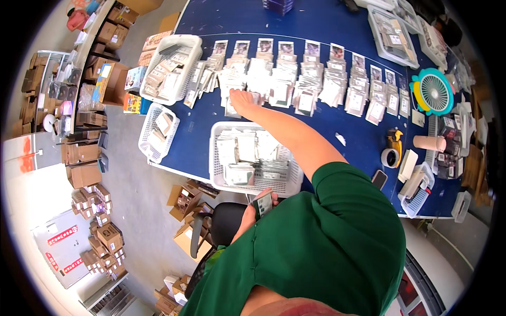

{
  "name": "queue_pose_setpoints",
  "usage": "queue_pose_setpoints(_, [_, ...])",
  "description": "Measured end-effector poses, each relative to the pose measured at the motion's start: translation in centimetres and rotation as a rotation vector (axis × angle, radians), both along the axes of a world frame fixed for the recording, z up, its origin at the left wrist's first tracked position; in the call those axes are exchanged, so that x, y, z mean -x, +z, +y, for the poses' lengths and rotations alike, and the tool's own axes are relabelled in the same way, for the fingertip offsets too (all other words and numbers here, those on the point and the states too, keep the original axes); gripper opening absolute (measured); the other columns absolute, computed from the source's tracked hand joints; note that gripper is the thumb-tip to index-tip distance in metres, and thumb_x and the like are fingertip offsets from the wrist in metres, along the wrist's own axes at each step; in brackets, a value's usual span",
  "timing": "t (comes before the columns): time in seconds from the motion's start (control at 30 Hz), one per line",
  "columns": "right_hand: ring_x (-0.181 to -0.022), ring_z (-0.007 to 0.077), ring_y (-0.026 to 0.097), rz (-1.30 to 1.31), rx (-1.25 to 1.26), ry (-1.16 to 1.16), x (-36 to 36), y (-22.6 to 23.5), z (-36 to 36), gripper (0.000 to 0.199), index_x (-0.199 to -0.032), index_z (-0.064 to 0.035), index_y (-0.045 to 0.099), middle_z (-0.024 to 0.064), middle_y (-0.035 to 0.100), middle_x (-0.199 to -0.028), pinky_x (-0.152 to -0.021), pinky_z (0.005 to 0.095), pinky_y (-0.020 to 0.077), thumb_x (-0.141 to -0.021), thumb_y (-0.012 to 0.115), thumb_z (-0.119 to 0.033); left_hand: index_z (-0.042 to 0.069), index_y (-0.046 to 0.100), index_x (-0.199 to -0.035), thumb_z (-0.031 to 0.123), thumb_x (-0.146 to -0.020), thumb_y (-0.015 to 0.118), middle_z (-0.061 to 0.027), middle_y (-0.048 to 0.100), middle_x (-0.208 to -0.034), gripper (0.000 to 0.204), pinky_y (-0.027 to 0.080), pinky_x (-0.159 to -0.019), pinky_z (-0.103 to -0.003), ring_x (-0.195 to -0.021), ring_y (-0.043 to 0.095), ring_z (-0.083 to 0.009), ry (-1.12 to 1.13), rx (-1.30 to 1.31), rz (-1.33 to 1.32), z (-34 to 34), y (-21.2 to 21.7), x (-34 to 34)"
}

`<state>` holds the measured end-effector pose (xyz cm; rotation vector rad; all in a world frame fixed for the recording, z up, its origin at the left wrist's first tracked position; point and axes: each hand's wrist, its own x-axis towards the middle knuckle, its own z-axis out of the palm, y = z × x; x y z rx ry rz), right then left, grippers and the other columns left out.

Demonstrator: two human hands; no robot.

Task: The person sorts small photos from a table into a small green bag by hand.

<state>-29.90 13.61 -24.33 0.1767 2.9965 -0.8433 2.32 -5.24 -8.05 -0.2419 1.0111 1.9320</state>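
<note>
My left hand (pixel 246 221) is closed around a small dark packet with a white label (pixel 264 205), held low in front of me by the near rim of a white basket (pixel 219 176). That basket carries rows of flat, clear-sleeved packets (pixel 243 150). Stretched across the table, my right hand (pixel 242 100) rests over the near end of a column of overlapping packets (pixel 234 73); its fingertips are hidden, so their grip is unclear. Several such columns (pixel 311 76) run side by side, each with a picture card at its far end.
A large white basket of packets (pixel 195 47) and a smaller basket (pixel 145 138) stand at the table's left. To the right are a teal fan (pixel 435 92), a tape dispenser (pixel 394 142), a phone (pixel 379 179) and a pink cylinder (pixel 429 142). A black chair (pixel 224 221) stands beside me.
</note>
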Motion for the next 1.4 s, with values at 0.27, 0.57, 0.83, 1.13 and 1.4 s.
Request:
queue_pose_setpoints(0.27, [-0.093,0.0352,0.069,-0.01,-0.273,-0.203,6.5,-2.5,-0.7,0.032,-0.111,0.0001,0.057,0.021,0.056,-0.114,-0.07,0.0432,0.0597,-0.084,0.069,-0.012,0.001,0.033,-0.149,0.052,-0.092,0.058,-0.0156,0.049,-0.141,0.08,0.048,-0.103,-0.044,-0.123,0.055,-0.0299,0.271,-0.061,-0.235,-11.5,0.0,3.9])
queue_pose_setpoints(0.57, [-0.074,0.0177,0.062,-0.489,0.842,0.526,-11.0,16.9,-9.7,0.02,-0.082,-0.0037,0.066,0.0067,0.066,-0.074,-0.066,0.0327,0.0475,-0.08,0.078,-0.02,0.0,0.035,-0.148,0.041,-0.09,0.064,-0.0198,0.055,-0.133,0.077,0.045,-0.103,-0.041,-0.112,0.059,-0.0304,0.069,-0.277,-0.155,-15.2,-1.4,9.7])
queue_pose_setpoints(0.83, [-0.079,0.0158,0.06,-0.396,0.901,0.668,-17.8,21.2,-9.0,0.009,-0.089,-0.0031,0.065,0.0038,0.062,-0.09,-0.073,0.0318,0.0474,-0.088,0.067,-0.012,-0.002,0.039,-0.143,0.037,-0.086,0.072,-0.0192,0.058,-0.13,0.076,0.052,-0.1,-0.04,-0.112,0.062,-0.0262,-0.06,-0.206,-0.124,-13.9,1.7,9.5])
queue_pose_setpoints(1.13, [-0.079,0.0171,0.063,-0.306,0.721,0.734,-22.1,23.4,-4.7,0.008,-0.087,-0.0024,0.064,0.0066,0.064,-0.085,-0.074,0.0333,0.0493,-0.086,0.064,-0.01,0.0,0.04,-0.143,0.042,-0.087,0.072,-0.0166,0.062,-0.125,0.077,0.053,-0.096,-0.035,-0.112,0.063,-0.0229,-0.097,-0.193,-0.137,-9.4,4.3,6.5])
queue_pose_setpoints(1.4, [-0.077,0.0163,0.062,-0.282,0.721,0.754,-24.5,23.7,0.1,0.01,-0.089,-0.0036,0.065,0.0052,0.066,-0.083,-0.071,0.0331,0.048,-0.086,0.067,-0.013,0.001,0.043,-0.141,0.04,-0.085,0.073,-0.0169,0.06,-0.128,0.075,0.052,-0.099,-0.037,-0.116,0.062,-0.0239,-0.121,-0.222,-0.066,-6.1,3.9,3.6])
